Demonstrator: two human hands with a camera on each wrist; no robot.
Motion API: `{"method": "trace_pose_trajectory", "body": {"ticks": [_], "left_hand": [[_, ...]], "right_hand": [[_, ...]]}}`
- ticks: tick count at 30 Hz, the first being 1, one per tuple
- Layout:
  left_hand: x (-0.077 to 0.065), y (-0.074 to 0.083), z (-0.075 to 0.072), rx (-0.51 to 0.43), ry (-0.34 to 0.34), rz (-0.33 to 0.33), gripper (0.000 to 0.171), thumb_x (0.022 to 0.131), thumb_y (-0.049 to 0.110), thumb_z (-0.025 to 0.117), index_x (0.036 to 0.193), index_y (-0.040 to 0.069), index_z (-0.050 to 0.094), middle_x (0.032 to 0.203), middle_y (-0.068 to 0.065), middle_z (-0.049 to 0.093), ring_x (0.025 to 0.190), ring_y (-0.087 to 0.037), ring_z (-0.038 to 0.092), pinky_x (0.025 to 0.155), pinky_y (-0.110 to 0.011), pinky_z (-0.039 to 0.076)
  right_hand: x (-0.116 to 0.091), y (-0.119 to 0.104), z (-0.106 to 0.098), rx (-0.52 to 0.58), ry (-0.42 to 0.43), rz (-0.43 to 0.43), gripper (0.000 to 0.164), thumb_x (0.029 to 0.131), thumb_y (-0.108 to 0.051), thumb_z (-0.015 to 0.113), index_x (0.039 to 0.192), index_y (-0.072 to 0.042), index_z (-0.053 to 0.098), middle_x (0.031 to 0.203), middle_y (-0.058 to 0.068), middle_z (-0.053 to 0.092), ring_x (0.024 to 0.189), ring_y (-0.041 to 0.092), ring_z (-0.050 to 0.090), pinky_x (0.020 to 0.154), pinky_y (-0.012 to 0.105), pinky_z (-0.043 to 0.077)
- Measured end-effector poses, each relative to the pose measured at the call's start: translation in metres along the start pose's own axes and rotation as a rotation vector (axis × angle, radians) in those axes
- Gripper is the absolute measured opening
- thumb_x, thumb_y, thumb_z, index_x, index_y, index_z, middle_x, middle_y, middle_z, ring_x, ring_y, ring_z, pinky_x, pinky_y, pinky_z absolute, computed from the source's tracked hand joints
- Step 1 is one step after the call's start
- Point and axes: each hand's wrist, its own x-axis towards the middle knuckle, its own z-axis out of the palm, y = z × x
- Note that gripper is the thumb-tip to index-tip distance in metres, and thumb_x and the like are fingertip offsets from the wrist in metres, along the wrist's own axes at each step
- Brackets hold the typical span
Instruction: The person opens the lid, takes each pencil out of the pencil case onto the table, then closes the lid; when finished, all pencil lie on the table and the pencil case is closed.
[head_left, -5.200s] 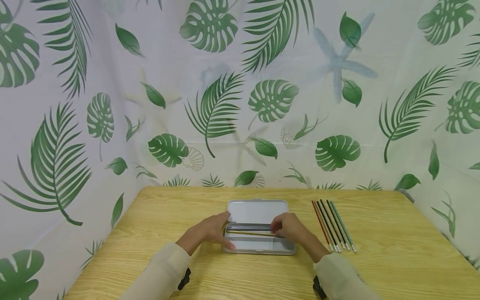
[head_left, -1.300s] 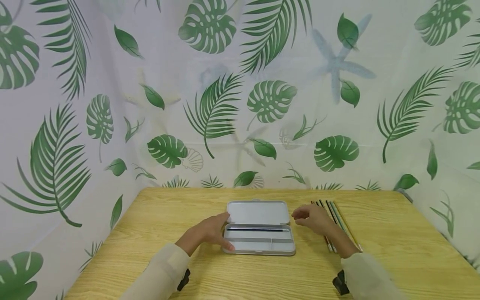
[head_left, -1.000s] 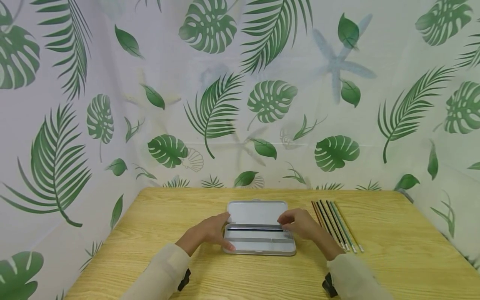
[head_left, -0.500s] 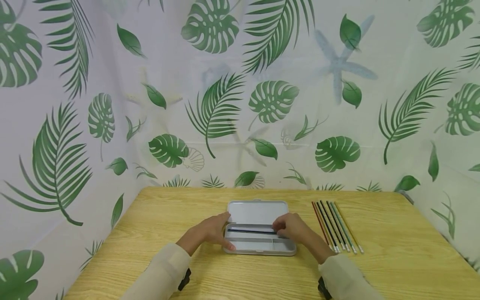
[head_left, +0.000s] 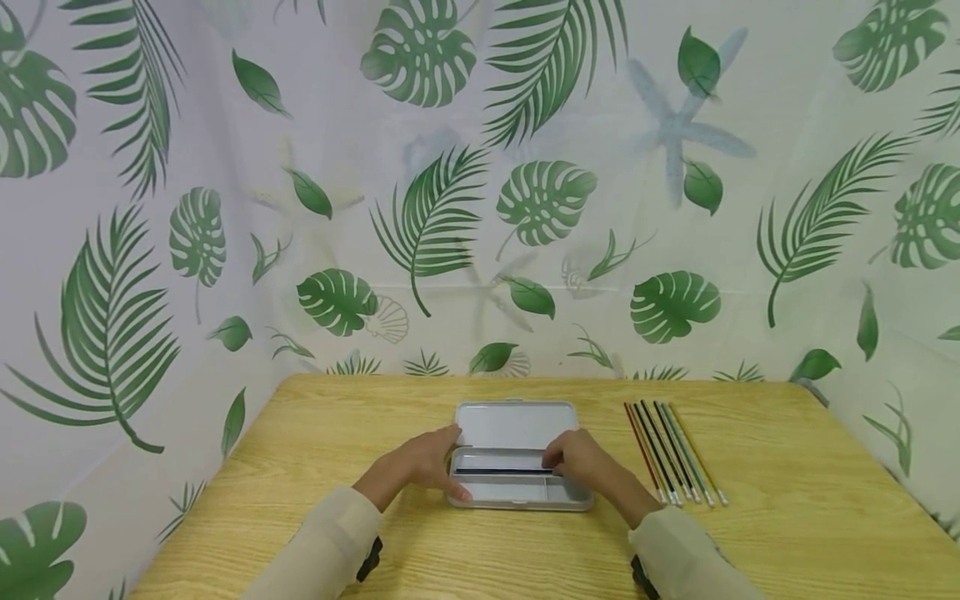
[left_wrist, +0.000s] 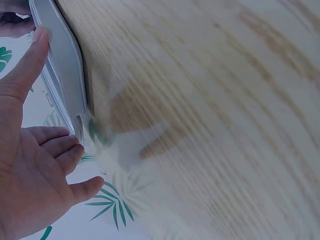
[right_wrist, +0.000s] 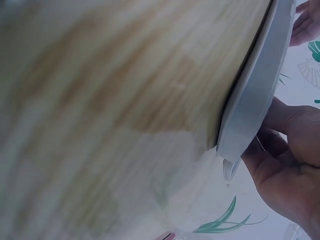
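A pale grey pencil case (head_left: 517, 504) lies on the table with its lid (head_left: 513, 425) folded back. One dark pencil (head_left: 498, 472) lies along its long rear compartment, close to the divider. The left hand (head_left: 420, 460) spans the case's left end, thumb on the front rim; in the left wrist view its other fingers stretch out fairly straight beside the case. Inside the right part of the compartment, the right hand (head_left: 581, 458) has its fingers curled and pinches the dark pencil's right end, which it covers. The right wrist view hides those fingertips behind the case wall.
To the right of the case, several pencils (head_left: 663, 450) lie side by side on the wooden table (head_left: 787, 467): red, black, teal and gold, with white tips toward the person. A leaf-print cloth (head_left: 555, 200) hangs behind the table.
A gold pencil that lay in the case is now at the right end of the row. The right hand came back to the case; the dark pencil has shifted toward the divider.
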Motion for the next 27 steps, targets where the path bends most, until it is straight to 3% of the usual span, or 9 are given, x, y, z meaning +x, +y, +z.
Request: {"method": "trace_pose_trajectory", "body": {"ticks": [5,13,22,27], "left_hand": [[0.000,0.001,0.000,0.003,-0.012,-0.013,0.115,0.065,0.049,0.083,0.151,0.003,0.021,0.155,-0.013,0.029,0.142,-0.030,0.032,0.115,-0.044,0.031],[0.000,0.001,-0.001,0.000,-0.004,-0.010,0.114,0.065,0.047,0.084,0.150,0.002,0.022,0.154,-0.014,0.030,0.141,-0.030,0.032,0.114,-0.045,0.031],[0.002,0.000,-0.003,-0.010,-0.007,0.008,0.114,0.065,0.047,0.084,0.149,0.001,0.023,0.153,-0.016,0.031,0.141,-0.031,0.033,0.114,-0.045,0.031],[0.001,-0.001,-0.003,-0.004,-0.006,0.010,0.115,0.065,0.047,0.084,0.149,0.000,0.022,0.154,-0.016,0.030,0.141,-0.032,0.032,0.115,-0.044,0.031]], "right_hand": [[-0.002,-0.001,-0.004,0.018,0.006,-0.016,0.016,0.079,0.009,0.066,0.081,-0.005,0.072,0.080,0.003,0.069,0.077,0.014,0.062,0.071,0.032,0.055],[-0.006,0.007,-0.023,0.094,0.122,-0.085,0.011,0.084,0.004,0.063,0.086,-0.005,0.069,0.081,0.005,0.066,0.075,0.013,0.057,0.064,0.027,0.049],[-0.015,0.035,-0.050,0.160,0.187,-0.123,0.011,0.088,-0.001,0.061,0.098,-0.001,0.066,0.089,0.009,0.067,0.082,0.021,0.063,0.059,0.022,0.050],[-0.026,0.047,-0.066,0.193,0.206,-0.080,0.017,0.090,-0.004,0.061,0.106,0.002,0.064,0.094,0.012,0.066,0.084,0.021,0.062,0.059,0.022,0.048]]}}
